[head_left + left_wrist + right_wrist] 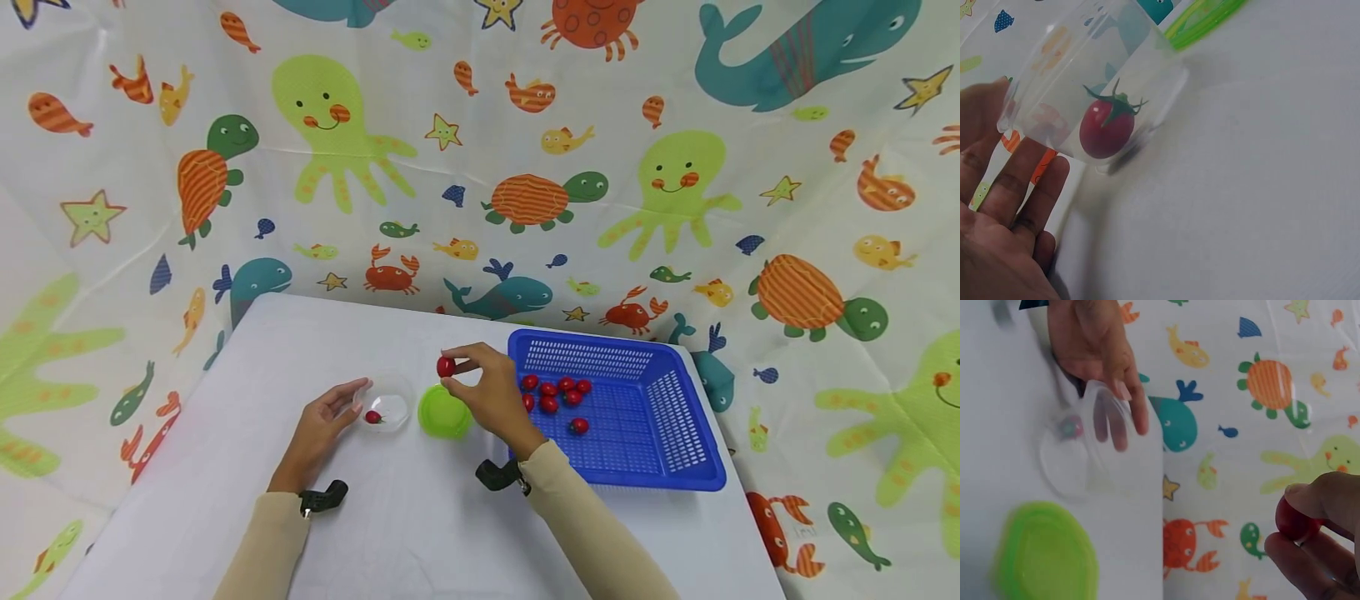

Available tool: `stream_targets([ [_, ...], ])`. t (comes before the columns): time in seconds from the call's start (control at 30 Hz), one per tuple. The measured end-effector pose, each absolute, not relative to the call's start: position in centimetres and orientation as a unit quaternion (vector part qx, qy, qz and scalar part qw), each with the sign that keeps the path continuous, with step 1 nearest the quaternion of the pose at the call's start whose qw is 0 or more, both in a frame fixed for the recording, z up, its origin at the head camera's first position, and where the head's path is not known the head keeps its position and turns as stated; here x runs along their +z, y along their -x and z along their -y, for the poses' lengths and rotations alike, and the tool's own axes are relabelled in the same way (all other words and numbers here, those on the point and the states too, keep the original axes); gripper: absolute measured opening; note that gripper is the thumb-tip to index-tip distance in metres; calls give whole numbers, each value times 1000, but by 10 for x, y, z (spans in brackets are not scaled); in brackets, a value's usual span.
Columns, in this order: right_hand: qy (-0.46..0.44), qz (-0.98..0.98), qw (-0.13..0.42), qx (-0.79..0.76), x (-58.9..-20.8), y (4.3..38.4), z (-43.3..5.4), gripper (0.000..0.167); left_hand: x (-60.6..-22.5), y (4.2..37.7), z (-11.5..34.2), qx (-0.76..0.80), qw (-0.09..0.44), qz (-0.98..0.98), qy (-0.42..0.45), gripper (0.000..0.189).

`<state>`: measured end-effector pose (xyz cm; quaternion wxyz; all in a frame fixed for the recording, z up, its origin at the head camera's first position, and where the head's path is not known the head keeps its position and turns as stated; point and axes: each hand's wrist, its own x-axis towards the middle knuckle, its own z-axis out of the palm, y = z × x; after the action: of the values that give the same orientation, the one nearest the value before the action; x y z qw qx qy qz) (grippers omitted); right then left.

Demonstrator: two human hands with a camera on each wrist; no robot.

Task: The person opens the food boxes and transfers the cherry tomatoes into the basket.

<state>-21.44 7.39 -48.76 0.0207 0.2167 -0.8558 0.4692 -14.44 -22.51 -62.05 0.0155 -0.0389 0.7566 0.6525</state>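
My right hand (489, 392) pinches a red cherry tomato (446, 367) between thumb and fingertips, held up above the green lid (444, 412). In the right wrist view the same tomato (1296, 520) shows against the patterned cloth. A clear plastic container (392, 392) stands left of the lid with one cherry tomato (1107, 128) in it, green stem on. My left hand (324, 425) is at the container's left side, its extended fingers touching the rim.
A blue plastic basket (678, 417) with several cherry tomatoes (549, 404) stands on the right of the white table (405, 517). Behind the table hangs a cloth (465, 125) printed with sea animals.
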Motion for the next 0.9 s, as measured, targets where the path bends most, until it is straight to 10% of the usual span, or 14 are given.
stream_targets([
  [0.9,-113,875,47,469,-488,230,-174,39,-621,145,226,636,22,-770,47,52],
])
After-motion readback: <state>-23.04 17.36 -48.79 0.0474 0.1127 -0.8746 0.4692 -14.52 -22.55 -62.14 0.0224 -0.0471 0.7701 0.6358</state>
